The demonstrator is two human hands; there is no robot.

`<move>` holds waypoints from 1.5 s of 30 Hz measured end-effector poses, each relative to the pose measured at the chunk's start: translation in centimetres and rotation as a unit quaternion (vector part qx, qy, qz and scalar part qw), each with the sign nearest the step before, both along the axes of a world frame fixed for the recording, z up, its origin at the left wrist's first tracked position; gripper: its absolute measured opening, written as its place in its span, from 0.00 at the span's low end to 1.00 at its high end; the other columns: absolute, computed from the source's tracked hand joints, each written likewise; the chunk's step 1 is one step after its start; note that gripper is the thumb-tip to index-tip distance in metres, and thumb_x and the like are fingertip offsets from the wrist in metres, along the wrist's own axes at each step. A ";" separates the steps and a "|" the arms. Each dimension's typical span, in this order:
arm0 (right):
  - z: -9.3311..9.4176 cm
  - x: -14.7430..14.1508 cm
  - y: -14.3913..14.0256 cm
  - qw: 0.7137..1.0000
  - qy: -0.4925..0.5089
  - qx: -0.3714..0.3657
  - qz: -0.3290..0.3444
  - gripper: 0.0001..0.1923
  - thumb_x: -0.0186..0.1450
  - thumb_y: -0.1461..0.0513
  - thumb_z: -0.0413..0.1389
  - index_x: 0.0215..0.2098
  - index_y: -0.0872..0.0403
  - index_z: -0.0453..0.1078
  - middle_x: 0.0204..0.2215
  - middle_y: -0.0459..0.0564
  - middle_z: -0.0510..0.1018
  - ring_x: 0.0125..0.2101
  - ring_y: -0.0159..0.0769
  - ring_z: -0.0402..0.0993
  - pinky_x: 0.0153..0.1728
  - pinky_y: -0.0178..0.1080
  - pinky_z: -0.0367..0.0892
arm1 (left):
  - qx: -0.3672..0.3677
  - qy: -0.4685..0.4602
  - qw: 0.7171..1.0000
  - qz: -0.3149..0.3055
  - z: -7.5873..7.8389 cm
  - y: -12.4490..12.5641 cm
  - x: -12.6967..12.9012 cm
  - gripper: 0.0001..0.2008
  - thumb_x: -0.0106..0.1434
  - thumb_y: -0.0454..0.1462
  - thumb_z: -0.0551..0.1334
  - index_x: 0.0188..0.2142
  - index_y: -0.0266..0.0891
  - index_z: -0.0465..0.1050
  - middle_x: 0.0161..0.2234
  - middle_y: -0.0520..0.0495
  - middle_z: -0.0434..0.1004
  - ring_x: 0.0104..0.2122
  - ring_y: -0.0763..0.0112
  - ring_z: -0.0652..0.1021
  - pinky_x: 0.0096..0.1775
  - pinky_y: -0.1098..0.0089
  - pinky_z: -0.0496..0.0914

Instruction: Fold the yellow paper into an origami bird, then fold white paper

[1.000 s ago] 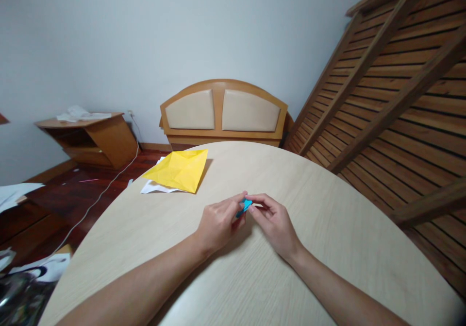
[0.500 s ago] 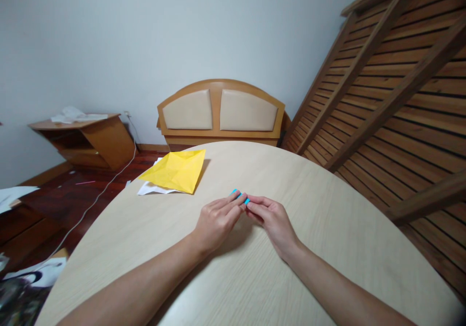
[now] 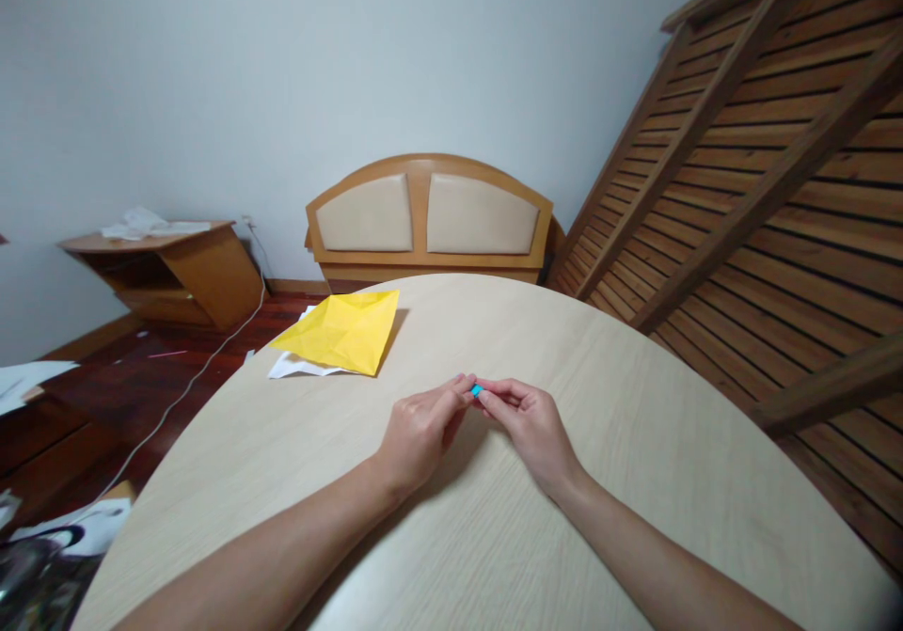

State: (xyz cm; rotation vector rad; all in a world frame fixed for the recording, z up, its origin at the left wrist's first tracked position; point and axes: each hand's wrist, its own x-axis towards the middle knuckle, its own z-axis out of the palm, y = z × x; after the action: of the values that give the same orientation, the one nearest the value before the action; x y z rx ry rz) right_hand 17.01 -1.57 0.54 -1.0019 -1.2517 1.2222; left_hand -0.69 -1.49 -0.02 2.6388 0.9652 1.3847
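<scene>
Between my two hands is a small piece of bright blue folded paper [image 3: 477, 390], mostly covered by fingers, so its full shape is hidden. My left hand [image 3: 427, 424] is closed on its left side, thumb and fingers pinching. From the right, my right hand [image 3: 526, 421] pinches the other end between thumb and forefinger. Both hands are just above the round table [image 3: 599, 377], fingertips nearly meeting. Farther left on the tabletop lies a creased yellow sheet of paper [image 3: 345, 330], over a white sheet [image 3: 300, 368] that shows at its edges.
A headboard [image 3: 429, 163] stands behind the table by the wall. Wooden slats [image 3: 705, 189] lean along the right side. On the left are a low cabinet [image 3: 212, 274] with white papers on top and a white cable [image 3: 190, 386] across the dark floor.
My left fingers have curled in over the blue paper, covering its left end that showed before. My right hand keeps its pinch, almost unmoved.
</scene>
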 end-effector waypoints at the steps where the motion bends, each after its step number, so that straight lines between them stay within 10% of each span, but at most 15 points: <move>1: 0.0 0.0 0.0 1.000 -0.010 0.027 0.000 0.12 0.60 0.54 0.66 0.39 0.52 0.81 0.36 0.52 0.85 0.39 0.41 0.80 0.44 0.44 0.73 | -0.024 -0.028 0.999 -0.004 -0.1 -0.1 0.0 0.08 0.72 0.30 0.56 0.46 0.39 0.71 0.51 0.40 0.80 0.48 0.62 0.82 0.45 0.63 0.81; 14: 1.0 0.8 0.3 0.977 -0.097 0.190 -0.008 0.04 0.66 0.58 0.62 0.36 0.48 0.80 0.37 0.50 0.80 0.41 0.40 0.76 0.46 0.43 0.69 | -0.255 -0.270 0.928 -0.032 0.9 -1.0 1.3 0.06 0.66 0.37 0.64 0.40 0.37 0.75 0.37 0.43 0.85 0.36 0.66 0.84 0.38 0.69 0.78; 36: -0.5 0.9 1.5 0.999 -0.007 0.022 0.036 0.16 0.56 0.52 0.68 0.37 0.53 0.78 0.34 0.50 0.83 0.35 0.38 0.78 0.40 0.41 0.71 | -0.492 -0.432 0.755 -0.039 0.8 0.4 1.5 0.22 0.50 0.51 0.75 0.28 0.35 0.74 0.26 0.48 0.77 0.26 0.73 0.75 0.29 0.73 0.68; 45: -0.2 1.5 1.5 0.992 -0.093 0.069 0.051 0.12 0.61 0.54 0.64 0.37 0.53 0.79 0.35 0.51 0.84 0.37 0.40 0.79 0.42 0.42 0.72 | -0.492 -0.376 0.784 -0.047 0.3 0.9 1.2 0.18 0.51 0.44 0.76 0.30 0.34 0.73 0.25 0.48 0.77 0.25 0.73 0.75 0.30 0.71 0.69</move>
State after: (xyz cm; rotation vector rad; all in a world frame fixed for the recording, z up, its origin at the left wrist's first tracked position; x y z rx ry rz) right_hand 18.49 -0.03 0.32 -0.9763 -1.5287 1.1212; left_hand 0.53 -0.59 0.31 1.1965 0.9860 1.2074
